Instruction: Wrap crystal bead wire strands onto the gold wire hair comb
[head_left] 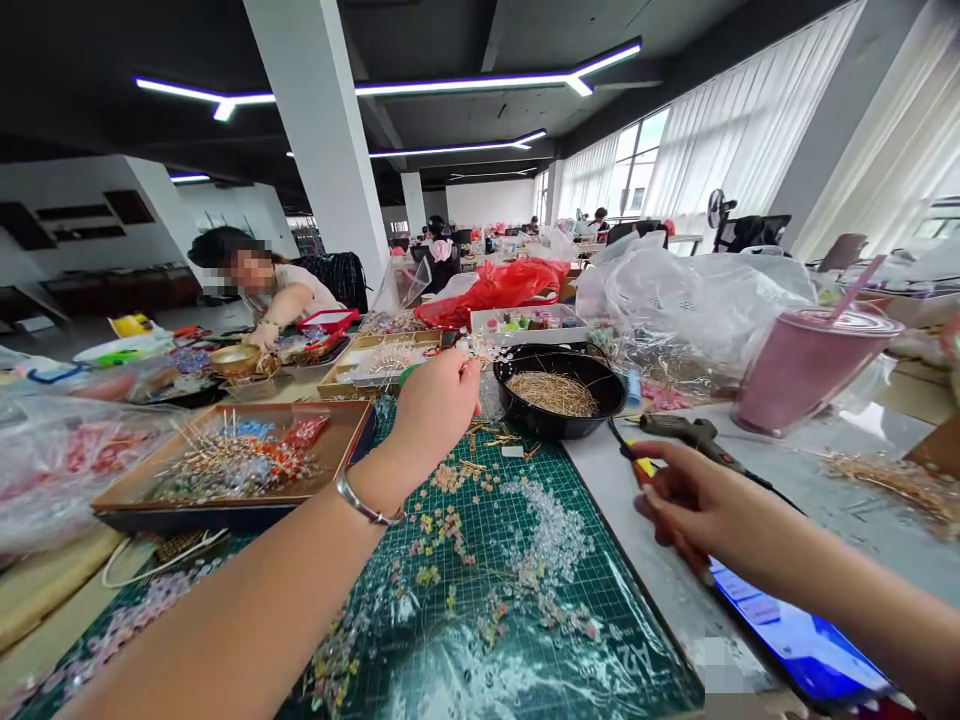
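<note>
My left hand (437, 400) reaches forward over the green cutting mat (600, 620), fingers curled shut near a black bowl (592, 405) of thin gold pins; what they pinch is hidden. A silver bracelet sits on that wrist. My right hand (694, 505) is closed round a small tool with red and yellow handles (639, 468), beside the mat. Clear and pastel beads (540, 540) lie scattered over the mat.
A brown tray (349, 435) of beaded pins stands at the left. A glue gun (694, 435), a pink drink cup (806, 365) and a lit phone (795, 630) sit at the right. Plastic bags (697, 295) and bead boxes are behind. A person sits across the table at the left.
</note>
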